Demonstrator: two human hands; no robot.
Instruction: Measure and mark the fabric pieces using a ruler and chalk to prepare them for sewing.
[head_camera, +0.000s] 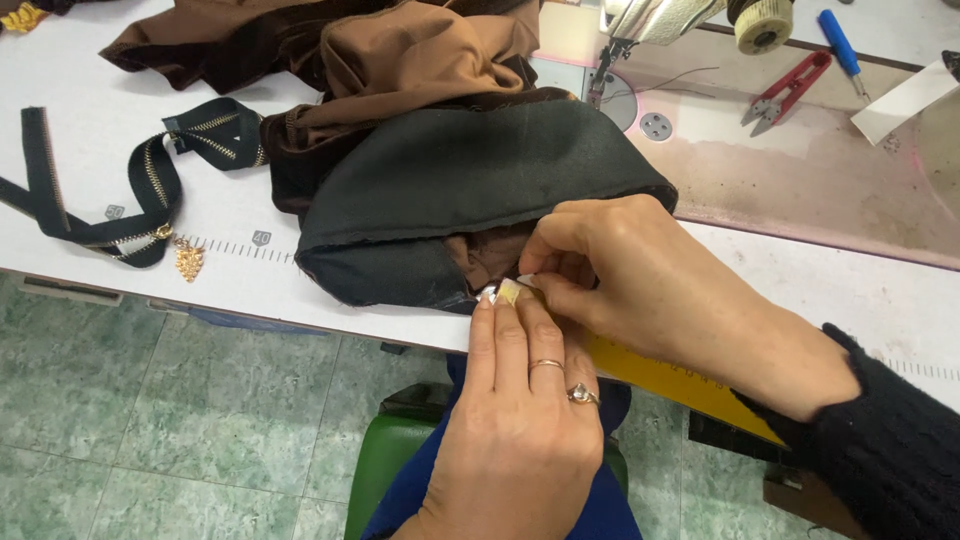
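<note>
White worktable (120, 80) with a printed measuring scale along its near edge, green tiled floor below; a sewing machine (680, 20) stands at the far right.

Dark brown and black garment (470, 180) — heaped mid-table, its black lining turned outward and its edge drawn to the table's front, within reach of both hands.

Right hand (650, 290) — fingers pinched together on the garment's edge, pinning it flat.

Left hand (525, 410) — rings on two fingers, fingertips pressed against that same spot, touching the right hand.

Yellow ruler (670, 380) — lies under the right wrist, running towards the pinched edge.

Black zipper (150, 190) with gold teeth — set aside at left, well apart.

Red thread snips (785, 90) — near the machine.
</note>
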